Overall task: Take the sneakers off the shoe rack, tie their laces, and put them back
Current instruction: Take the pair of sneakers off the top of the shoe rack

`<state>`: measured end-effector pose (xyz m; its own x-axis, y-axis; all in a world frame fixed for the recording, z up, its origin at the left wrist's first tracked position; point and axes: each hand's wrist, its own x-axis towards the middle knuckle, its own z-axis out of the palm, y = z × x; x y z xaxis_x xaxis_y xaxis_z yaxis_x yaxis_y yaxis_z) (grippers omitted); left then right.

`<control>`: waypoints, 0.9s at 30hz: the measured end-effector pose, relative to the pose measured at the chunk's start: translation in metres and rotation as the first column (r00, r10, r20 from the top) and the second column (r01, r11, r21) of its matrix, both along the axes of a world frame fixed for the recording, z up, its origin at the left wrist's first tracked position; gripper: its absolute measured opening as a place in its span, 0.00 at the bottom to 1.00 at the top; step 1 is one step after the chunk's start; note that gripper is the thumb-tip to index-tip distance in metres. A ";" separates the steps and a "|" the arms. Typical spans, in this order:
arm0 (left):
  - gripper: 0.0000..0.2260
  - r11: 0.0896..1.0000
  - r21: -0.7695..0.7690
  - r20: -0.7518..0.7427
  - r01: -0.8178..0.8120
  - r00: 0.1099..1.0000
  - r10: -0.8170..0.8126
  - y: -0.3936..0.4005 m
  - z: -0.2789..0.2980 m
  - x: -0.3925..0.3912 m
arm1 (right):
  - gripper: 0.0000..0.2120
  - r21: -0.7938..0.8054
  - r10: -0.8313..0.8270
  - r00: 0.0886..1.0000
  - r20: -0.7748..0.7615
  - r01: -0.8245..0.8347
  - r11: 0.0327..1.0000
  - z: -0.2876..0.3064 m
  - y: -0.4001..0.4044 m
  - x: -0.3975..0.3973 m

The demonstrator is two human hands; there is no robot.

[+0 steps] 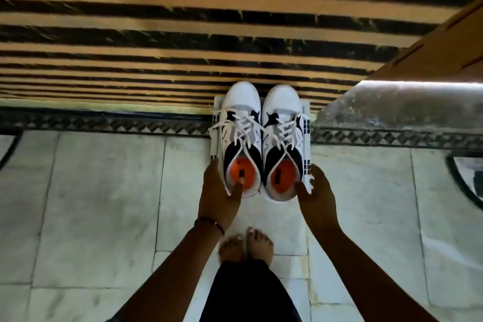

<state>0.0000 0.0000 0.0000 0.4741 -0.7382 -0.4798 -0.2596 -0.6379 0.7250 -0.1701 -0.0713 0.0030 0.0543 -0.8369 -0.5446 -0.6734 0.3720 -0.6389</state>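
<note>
Two white sneakers with black patches and orange insoles stand side by side, toes pointing away from me, on top of a small white shoe rack (pixel 306 123) seen from above. Their white laces lie loose across the tongues and hang over the sides. My left hand (pixel 218 196) grips the heel of the left sneaker (pixel 241 102), thumb inside the opening on the orange insole and fingers along its outer side. My right hand (pixel 317 195) holds the heel of the right sneaker (pixel 282 102) the same way.
Behind the rack rise stairs (pixel 156 34) striped tan and black. A wooden door or panel (pixel 444 52) and a shiny grey ledge (pixel 405 104) are at the right. My bare feet (pixel 247 246) stand on the pale marble floor (pixel 99 204) just below the rack.
</note>
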 end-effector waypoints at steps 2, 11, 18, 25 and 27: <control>0.31 0.996 -0.084 -0.040 -0.004 0.999 0.001 -0.012 -0.016 -0.004 | 0.27 0.113 -0.143 0.987 0.069 0.135 0.984 -0.018 -0.008 0.008; 0.26 0.932 0.197 -0.104 -0.305 0.938 0.329 -0.035 -0.046 -0.012 | 0.15 0.279 -0.379 0.921 0.086 0.343 0.897 -0.046 -0.022 0.024; 0.22 0.907 0.090 -0.093 -0.412 0.903 0.419 -0.033 -0.043 -0.022 | 0.26 0.315 -0.446 0.885 0.135 0.389 0.866 -0.048 -0.021 0.023; 0.27 0.912 -0.059 -0.122 -0.407 0.909 0.398 0.011 -0.031 -0.044 | 0.26 0.212 -0.453 0.857 0.246 0.409 0.888 -0.031 0.024 0.004; 0.27 0.907 -0.092 -0.151 -0.410 0.906 0.394 0.034 -0.025 -0.052 | 0.25 0.200 -0.442 0.851 0.284 0.398 0.895 -0.023 0.047 -0.003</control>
